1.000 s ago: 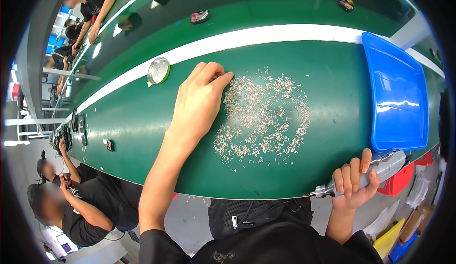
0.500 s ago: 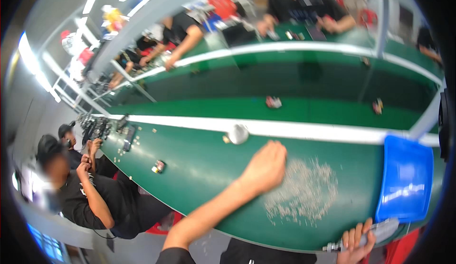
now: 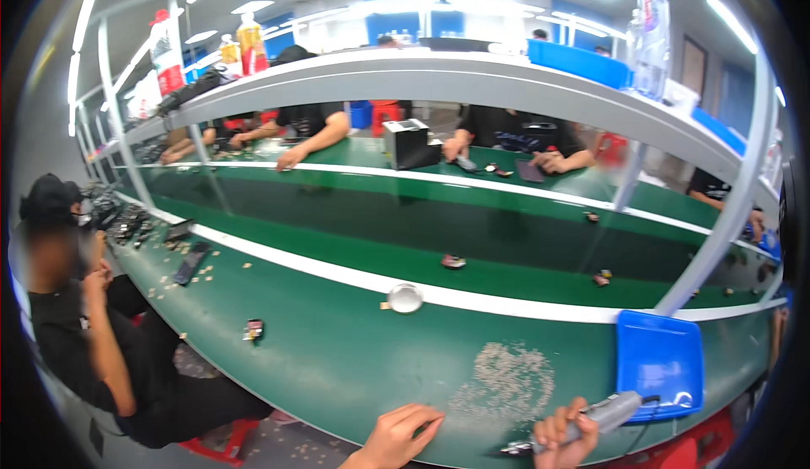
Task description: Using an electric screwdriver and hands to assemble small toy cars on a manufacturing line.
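My right hand (image 3: 564, 437) is wrapped round a grey electric screwdriver (image 3: 613, 410) at the table's near edge. Its metal bit points left and its cord end lies toward a blue tray (image 3: 625, 355). My left hand (image 3: 401, 433) is over the near edge, to the left. Its fingers are drawn together at the tips; anything pinched in them is too small to see. Between and beyond my hands, a scatter of tiny pale pieces (image 3: 510, 376), like small screws, lies on the green table (image 3: 329, 368).
A round silver dish (image 3: 406, 299) stands by the white rail. A small component (image 3: 253, 330) and a dark phone-like object (image 3: 191, 264) lie to the left. A person (image 3: 59, 317) sits there. Beyond the rail, a green conveyor (image 3: 371, 250) carries small parts. A shelf (image 3: 405, 77) spans above.
My left hand has drawn back from beside the scattered pieces to the near edge. My right hand still grips the screwdriver, now further left in view. The view has tilted up, showing the shelf.
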Demonstrator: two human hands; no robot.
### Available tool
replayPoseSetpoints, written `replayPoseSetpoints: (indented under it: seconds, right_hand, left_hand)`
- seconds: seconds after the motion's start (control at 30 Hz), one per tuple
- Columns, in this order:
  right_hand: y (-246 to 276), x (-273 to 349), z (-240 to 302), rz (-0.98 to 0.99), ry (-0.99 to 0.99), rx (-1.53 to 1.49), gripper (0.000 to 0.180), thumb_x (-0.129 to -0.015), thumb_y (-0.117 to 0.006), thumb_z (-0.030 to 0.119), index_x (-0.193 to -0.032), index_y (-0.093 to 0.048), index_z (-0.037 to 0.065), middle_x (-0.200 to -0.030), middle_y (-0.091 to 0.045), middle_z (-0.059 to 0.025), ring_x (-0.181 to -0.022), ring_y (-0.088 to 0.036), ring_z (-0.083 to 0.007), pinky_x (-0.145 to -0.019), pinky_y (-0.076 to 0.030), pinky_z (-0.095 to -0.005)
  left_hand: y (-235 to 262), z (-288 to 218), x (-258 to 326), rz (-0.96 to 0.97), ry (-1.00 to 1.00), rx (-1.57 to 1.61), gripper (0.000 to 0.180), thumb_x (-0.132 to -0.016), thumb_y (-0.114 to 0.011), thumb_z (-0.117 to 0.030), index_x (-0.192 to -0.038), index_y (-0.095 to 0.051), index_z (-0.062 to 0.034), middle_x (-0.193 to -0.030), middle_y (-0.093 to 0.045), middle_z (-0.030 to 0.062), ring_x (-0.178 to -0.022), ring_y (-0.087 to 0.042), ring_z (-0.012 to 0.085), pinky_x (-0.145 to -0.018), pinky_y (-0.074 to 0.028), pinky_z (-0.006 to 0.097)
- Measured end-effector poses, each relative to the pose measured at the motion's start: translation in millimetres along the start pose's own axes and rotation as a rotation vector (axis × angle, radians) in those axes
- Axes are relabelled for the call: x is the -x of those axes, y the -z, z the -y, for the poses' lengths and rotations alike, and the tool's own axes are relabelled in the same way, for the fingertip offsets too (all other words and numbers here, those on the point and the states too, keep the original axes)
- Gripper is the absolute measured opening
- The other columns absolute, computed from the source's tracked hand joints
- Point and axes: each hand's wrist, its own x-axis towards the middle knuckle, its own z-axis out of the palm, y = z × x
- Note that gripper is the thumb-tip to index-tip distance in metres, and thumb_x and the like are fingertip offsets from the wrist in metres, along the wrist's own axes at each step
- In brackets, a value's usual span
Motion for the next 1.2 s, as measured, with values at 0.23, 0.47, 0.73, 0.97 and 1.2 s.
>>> replayPoseSetpoints:
  seconds: [0.23,0.47,0.73,0.97,1.2]
  right_hand:
    - [-40.6,-8.5,-30.7,0.072,0.023,0.061,0.019,-0.087,-0.055,0.023,-0.088,-0.048,0.006,-0.061,-0.036,-0.0023,-0.047,-0.032,-0.0129,-0.052,-0.036,-0.0294]
    - [-53.0,-7.1,-43.6,0.086,0.059,0.055,0.017,-0.087,-0.054,0.021,-0.089,-0.047,0.005,-0.060,-0.035,-0.0012,-0.046,-0.031,-0.0111,-0.051,-0.034,-0.0281]
    - [-42.4,-19.1,-45.0,0.111,0.144,0.025,0.015,-0.090,-0.047,0.021,-0.086,-0.042,0.008,-0.052,-0.034,-0.0004,-0.039,-0.035,-0.0102,-0.047,-0.038,-0.0296]
    - [-45.7,-19.8,-47.7,0.073,0.137,-0.018,0.014,-0.090,-0.047,0.020,-0.086,-0.040,0.008,-0.052,-0.034,0.0001,-0.039,-0.035,-0.0091,-0.047,-0.037,-0.0279]
    - [-38.9,-26.2,-52.4,0.084,0.107,-0.039,0.016,-0.087,-0.047,0.023,-0.086,-0.042,0.008,-0.053,-0.035,-0.0008,-0.039,-0.033,-0.0110,-0.048,-0.038,-0.0314]
  left_hand:
    - [2.3,-34.5,15.8,-0.211,0.388,0.494,0.005,-0.079,-0.068,0.001,-0.080,-0.065,0.0042,-0.074,-0.064,0.0118,-0.062,-0.061,0.0187,-0.058,-0.046,0.026]
    - [-5.6,-40.6,23.9,-0.205,0.349,0.622,0.004,-0.084,-0.062,0.002,-0.082,-0.062,0.0059,-0.076,-0.062,0.0117,-0.065,-0.059,0.0195,-0.060,-0.046,0.028]
    - [-19.7,-27.1,32.7,-0.128,0.410,0.752,0.004,-0.085,-0.061,0.002,-0.086,-0.063,0.0057,-0.082,-0.063,0.0147,-0.068,-0.061,0.0211,-0.064,-0.049,0.030]
    - [-29.0,-17.0,35.4,-0.088,0.489,1.033,0.009,-0.091,-0.057,0.001,-0.092,-0.063,0.0076,-0.089,-0.065,0.0112,-0.076,-0.060,0.0127,-0.067,-0.050,0.024]
    - [-23.8,-12.6,27.3,-0.051,0.514,1.042,0.008,-0.089,-0.055,0.008,-0.088,-0.063,0.0082,-0.088,-0.064,0.0149,-0.075,-0.061,0.0158,-0.069,-0.051,0.026]
